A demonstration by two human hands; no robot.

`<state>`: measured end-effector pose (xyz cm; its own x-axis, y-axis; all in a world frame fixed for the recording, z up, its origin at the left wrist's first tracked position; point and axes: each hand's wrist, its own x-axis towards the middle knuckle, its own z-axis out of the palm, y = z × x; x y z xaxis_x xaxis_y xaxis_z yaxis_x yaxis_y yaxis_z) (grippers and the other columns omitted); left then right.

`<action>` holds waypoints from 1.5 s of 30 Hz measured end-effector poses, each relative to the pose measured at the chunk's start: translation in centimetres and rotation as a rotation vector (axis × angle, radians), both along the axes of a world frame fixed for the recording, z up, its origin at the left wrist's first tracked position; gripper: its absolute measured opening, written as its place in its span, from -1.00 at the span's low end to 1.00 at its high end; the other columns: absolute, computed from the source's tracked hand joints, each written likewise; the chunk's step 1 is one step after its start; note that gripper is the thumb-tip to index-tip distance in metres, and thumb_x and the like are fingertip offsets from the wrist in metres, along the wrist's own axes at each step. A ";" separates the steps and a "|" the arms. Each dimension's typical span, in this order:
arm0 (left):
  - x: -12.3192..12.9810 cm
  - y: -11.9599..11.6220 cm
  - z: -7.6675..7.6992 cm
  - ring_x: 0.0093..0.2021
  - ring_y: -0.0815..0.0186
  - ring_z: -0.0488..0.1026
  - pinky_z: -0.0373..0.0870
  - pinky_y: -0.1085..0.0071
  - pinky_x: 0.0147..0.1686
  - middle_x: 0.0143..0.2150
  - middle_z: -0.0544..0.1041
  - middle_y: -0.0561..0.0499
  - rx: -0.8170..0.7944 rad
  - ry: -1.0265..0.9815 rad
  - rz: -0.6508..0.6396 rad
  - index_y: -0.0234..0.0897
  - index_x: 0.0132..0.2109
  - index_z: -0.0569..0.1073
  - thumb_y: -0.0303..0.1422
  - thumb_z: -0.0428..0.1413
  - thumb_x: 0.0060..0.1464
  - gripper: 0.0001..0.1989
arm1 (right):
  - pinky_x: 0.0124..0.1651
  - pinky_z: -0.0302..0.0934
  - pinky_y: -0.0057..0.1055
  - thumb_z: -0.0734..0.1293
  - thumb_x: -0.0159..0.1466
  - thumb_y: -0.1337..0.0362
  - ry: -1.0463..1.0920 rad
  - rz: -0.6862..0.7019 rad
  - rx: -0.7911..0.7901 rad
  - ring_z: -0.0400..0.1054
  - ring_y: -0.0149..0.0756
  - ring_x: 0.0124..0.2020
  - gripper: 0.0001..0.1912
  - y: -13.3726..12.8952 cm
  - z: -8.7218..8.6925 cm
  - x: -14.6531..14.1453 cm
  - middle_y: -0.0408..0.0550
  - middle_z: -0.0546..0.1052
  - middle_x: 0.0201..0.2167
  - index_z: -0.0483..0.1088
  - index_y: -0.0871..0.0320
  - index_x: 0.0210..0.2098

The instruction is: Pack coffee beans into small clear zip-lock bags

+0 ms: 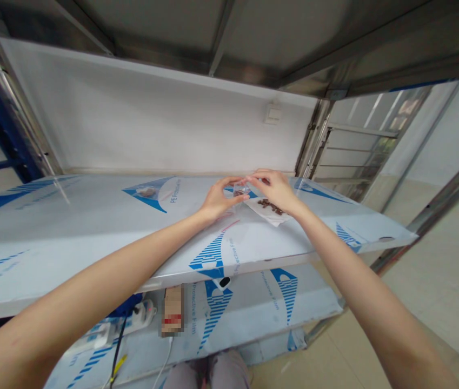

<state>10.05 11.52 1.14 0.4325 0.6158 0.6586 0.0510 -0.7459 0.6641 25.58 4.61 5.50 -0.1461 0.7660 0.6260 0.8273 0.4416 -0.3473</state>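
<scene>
While left hand (221, 200) and right hand (273, 189) pinch, a clear bag (240, 191) holds brown bits (238, 192)

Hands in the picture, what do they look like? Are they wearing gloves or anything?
No gloves! The left hand and right hand are bare, with long, slim fingers. The left arm and right arm are bare too. No sleeves, watch, bracelet or cables show on them.
</scene>
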 end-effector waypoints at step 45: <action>-1.2 1.5 1.3 -0.29 0.29 0.48 0.31 0.33 -0.07 -0.38 0.59 -0.02 -0.007 -0.049 0.211 -0.29 -0.43 0.53 -0.34 0.14 -0.03 -0.88 | -0.30 0.31 -0.37 0.44 -0.05 0.16 0.564 0.149 -0.059 0.42 -0.31 -0.40 -0.53 2.6 -2.2 0.1 -0.10 0.50 -0.49 0.34 0.18 -0.17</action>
<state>8.88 13.00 2.44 0.2609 0.6937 0.6713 0.1730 -0.7178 0.6744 25.67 7.21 3.30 0.0884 0.7986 0.5953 0.4383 0.5055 -0.7432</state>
